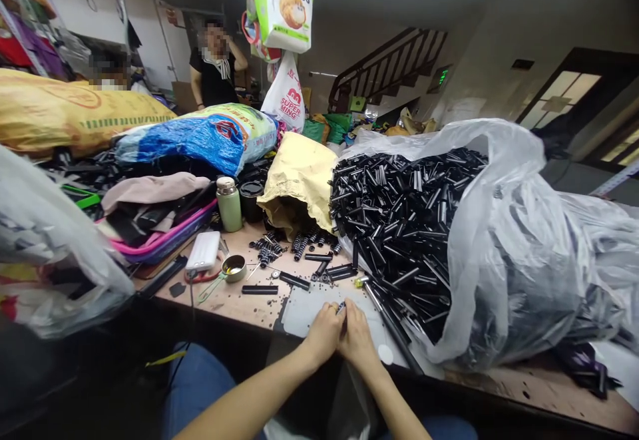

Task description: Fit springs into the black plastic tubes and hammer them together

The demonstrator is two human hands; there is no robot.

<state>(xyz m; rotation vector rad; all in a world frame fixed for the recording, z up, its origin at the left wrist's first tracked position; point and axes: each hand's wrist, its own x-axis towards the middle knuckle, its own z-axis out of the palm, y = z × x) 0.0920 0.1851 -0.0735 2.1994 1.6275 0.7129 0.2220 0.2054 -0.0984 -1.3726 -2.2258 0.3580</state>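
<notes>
We sit at a long wooden table (252,307), with a gray board (299,310) lying on it. Right of the board sits a big see-through bag (529,260), its mouth wide, with a heap of black tubes (399,207) spilling out. Our left arm (259,393) and right arm (394,400) reach up from the near side of the board and lean in to meet over it. Behind the board is a yellow paper bag (302,167). Our left hand (323,333) is curled and pinches at the tips. Our right hand (357,333) is bent against it, fingers close together; we cannot tell if it pinches too. The small dark piece (341,307) pokes up between our fingertips, over the board.
</notes>
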